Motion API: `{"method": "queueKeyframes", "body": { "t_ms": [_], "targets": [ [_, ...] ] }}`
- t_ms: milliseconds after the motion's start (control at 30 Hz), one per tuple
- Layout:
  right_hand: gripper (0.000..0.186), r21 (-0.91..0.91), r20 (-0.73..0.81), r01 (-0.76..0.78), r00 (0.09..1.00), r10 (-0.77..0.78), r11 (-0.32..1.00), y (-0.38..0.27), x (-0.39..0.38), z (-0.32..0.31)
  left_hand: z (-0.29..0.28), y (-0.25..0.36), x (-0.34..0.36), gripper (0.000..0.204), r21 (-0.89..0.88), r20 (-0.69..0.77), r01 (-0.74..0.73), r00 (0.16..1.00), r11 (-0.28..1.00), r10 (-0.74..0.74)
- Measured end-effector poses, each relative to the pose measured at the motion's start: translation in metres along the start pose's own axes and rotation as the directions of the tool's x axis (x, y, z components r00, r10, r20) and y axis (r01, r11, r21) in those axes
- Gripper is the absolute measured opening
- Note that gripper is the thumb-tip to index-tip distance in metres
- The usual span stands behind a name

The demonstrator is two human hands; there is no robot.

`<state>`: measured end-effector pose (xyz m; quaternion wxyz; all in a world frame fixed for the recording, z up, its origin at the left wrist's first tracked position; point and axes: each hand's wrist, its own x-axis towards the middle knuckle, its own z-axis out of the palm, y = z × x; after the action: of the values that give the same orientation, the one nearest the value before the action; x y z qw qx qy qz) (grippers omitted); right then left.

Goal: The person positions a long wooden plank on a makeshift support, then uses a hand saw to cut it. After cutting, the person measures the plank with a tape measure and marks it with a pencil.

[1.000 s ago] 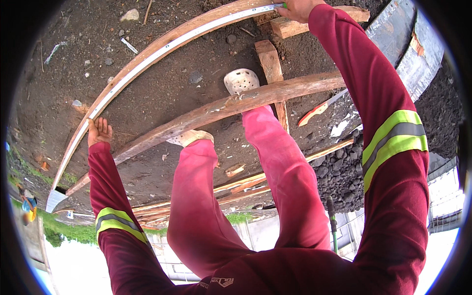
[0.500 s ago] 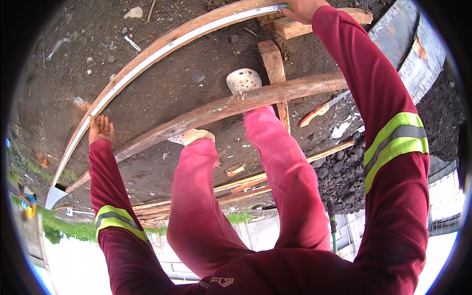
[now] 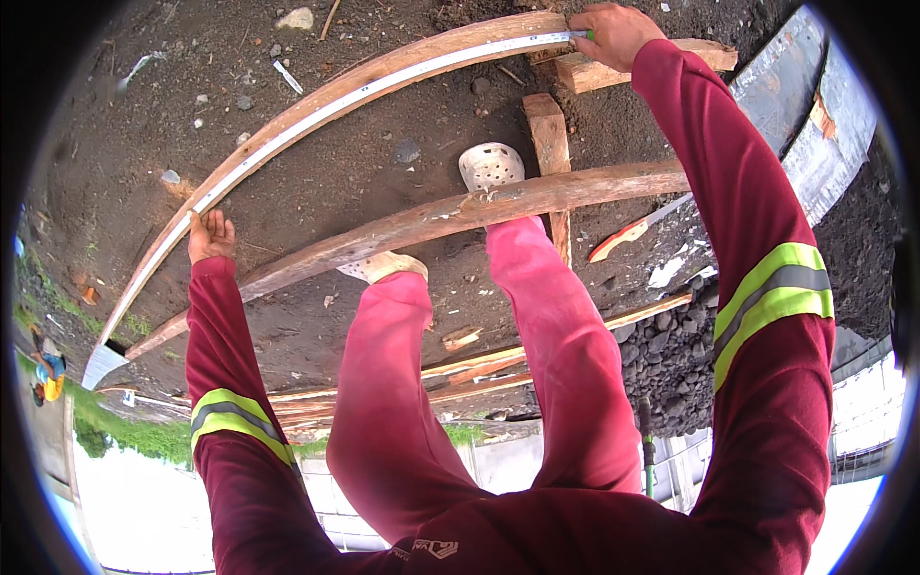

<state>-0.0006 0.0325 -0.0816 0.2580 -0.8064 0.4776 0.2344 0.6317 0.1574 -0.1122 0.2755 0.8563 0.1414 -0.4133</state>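
Note:
A long wooden plank (image 3: pixel 316 94) curves across the upper left in this wide view, a white measuring tape (image 3: pixel 335 107) stretched along its face. At the plank's right end, my right hand (image 3: pixel 618 34) is closed around a tape measure; only a small green part of it shows. My left hand (image 3: pixel 211 236) is beside the plank further left, palm up with fingers loosely apart, its thumb touching the tape's edge. Nearer to me, a second plank (image 3: pixel 422 218) runs roughly alongside, resting across a short wooden block (image 3: pixel 549 134) and in front of my pale, holed shoes (image 3: pixel 491 165).
Another timber piece (image 3: pixel 647 65) lies beyond the block. A handsaw (image 3: pixel 628 237) with a red-and-pale handle rests on the soil. Metal sheets (image 3: pixel 781 77) are at the right, above a heap of dark stones (image 3: pixel 666 355). A person (image 3: pixel 46 369) is at the far left.
The view has shifted slightly, so the planks and both hands sit a little lower and further right. My right hand stays at the plank's end and my left thumb stays at the tape.

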Motion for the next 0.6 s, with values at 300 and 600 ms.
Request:
{"method": "queueKeyframes", "body": {
  "t_ms": [300,600],
  "targets": [
    [0.017,0.111,0.120,-0.073,0.991,0.059,0.991,-0.010,-0.084,-0.046,-0.017,-0.016,-0.043,0.008,-0.344,0.191,0.077,0.982,0.936,-0.011],
    [0.013,0.040,0.101,-0.048,0.994,0.044,0.998,-0.026,-0.211,-0.110,-0.093,-0.020,-0.189,0.010,-0.449,0.222,0.014,0.970,0.893,0.097]
  ]
}}
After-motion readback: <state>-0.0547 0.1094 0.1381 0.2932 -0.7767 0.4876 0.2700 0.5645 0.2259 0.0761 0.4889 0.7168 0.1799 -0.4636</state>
